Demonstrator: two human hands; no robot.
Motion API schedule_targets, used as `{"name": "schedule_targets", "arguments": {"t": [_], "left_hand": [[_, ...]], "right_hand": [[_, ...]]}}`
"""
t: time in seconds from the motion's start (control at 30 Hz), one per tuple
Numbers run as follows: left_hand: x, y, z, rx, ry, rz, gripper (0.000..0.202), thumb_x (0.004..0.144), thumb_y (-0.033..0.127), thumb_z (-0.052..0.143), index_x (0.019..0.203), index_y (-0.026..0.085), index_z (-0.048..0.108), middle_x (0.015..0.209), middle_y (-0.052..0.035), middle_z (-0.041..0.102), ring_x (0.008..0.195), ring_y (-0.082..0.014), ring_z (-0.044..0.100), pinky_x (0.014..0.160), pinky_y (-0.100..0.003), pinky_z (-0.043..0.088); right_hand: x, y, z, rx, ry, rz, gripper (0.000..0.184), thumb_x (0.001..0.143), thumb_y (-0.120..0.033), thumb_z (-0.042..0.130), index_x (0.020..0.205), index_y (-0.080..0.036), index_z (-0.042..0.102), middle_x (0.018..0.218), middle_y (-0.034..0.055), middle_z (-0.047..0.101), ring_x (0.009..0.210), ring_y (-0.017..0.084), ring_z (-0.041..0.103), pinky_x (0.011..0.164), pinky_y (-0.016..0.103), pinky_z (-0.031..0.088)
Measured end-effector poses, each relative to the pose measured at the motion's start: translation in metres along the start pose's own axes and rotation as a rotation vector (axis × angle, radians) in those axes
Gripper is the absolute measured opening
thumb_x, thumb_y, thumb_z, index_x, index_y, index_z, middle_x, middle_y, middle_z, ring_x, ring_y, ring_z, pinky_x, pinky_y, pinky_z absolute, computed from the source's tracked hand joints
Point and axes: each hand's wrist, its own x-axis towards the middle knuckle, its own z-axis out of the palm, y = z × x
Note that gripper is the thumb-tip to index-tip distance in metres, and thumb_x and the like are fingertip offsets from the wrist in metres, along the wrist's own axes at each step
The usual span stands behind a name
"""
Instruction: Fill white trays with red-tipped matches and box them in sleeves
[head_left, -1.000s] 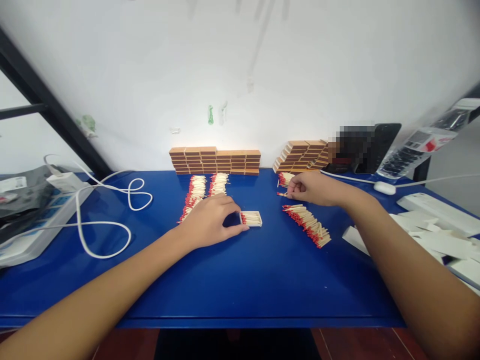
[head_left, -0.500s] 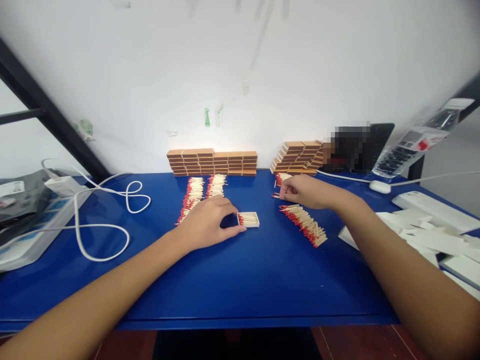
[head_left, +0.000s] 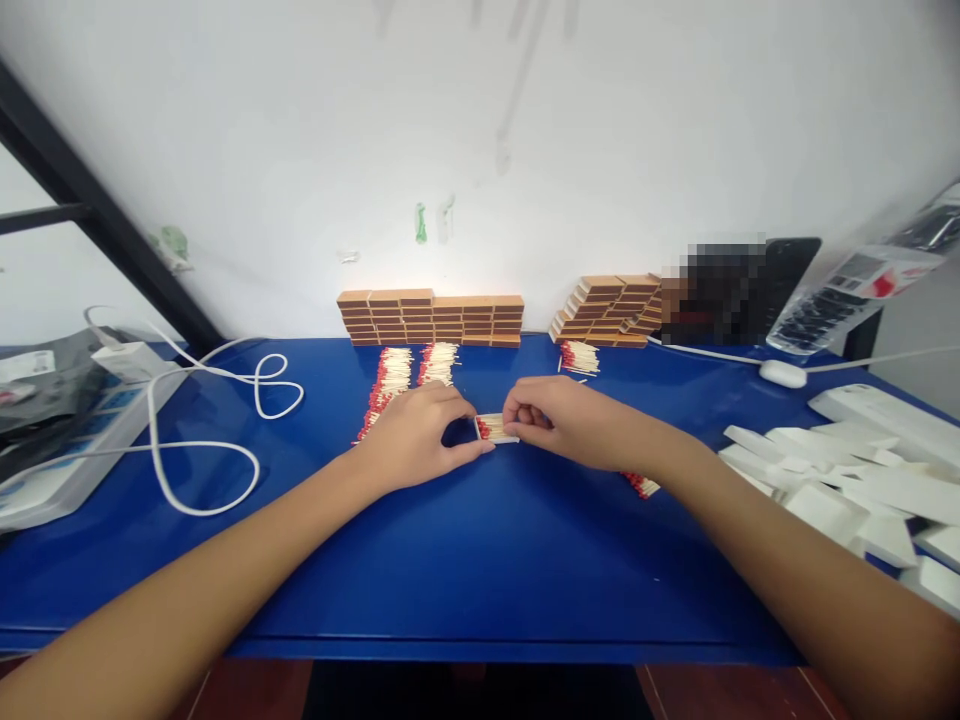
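Observation:
Between the thumb and fingers of my left hand [head_left: 416,432] is the left end of a small white matchbox tray [head_left: 504,441], which lies on the blue table. Red-headed matches [head_left: 487,429] lie lengthwise in it, heads to the left. My right hand [head_left: 574,420] is closed in a pinch over the tray's right end, at the plain ends of the matchsticks; the fingers partly hide what they hold. Beyond the left hand are two rows of matches [head_left: 394,372]. Behind the right hand lies a small match pile [head_left: 579,358], and another pile [head_left: 640,485] is mostly covered by the right hand and forearm.
Stacked matchboxes [head_left: 431,320] line the wall, with a leaning stack [head_left: 607,308] farther right. White empty trays [head_left: 832,490] are heaped at the right, near a plastic bottle [head_left: 847,290]. A white cable [head_left: 206,445] and power strip [head_left: 142,400] occupy the left.
My right hand has moved left and nearer, from the matches at the back right to the tray. My left hand keeps its hold on the tray. The view has shifted slightly.

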Motion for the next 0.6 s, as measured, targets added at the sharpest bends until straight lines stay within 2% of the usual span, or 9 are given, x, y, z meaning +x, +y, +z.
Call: {"name": "schedule_targets", "arguments": {"t": [0.17,0.47,0.6], "left_hand": [[0.0,-0.001,0.0,-0.002,0.008,0.017,0.033,0.097,0.052,0.077,0.104,0.02,0.076,0.106,-0.0083,0.079,0.101,-0.0282,0.074,0.088,-0.042,0.058],[0.0,0.001,-0.001,-0.014,0.001,0.007,0.033,0.097,0.05,0.078,0.104,0.018,0.076,0.107,-0.0082,0.079,0.102,-0.0286,0.074,0.088,-0.043,0.058],[-0.001,0.001,-0.001,-0.016,0.003,0.03,0.03,0.097,0.048,0.078,0.105,0.019,0.077,0.106,-0.0076,0.079,0.102,-0.0282,0.074,0.09,-0.043,0.058]], "right_hand": [[-0.003,0.0,-0.001,0.028,-0.018,0.001,0.017,0.101,-0.033,0.058,0.094,-0.022,0.069,0.087,0.0041,0.069,0.075,0.018,0.058,0.067,0.031,0.041],[-0.003,-0.008,0.0,0.018,0.0,-0.026,0.017,0.1,-0.028,0.059,0.089,-0.022,0.07,0.081,0.0026,0.068,0.073,0.018,0.058,0.067,0.031,0.041],[-0.003,0.002,-0.011,0.02,0.05,-0.01,0.017,0.098,-0.032,0.061,0.089,-0.022,0.072,0.081,0.0028,0.07,0.071,0.018,0.06,0.065,0.031,0.042]]}}
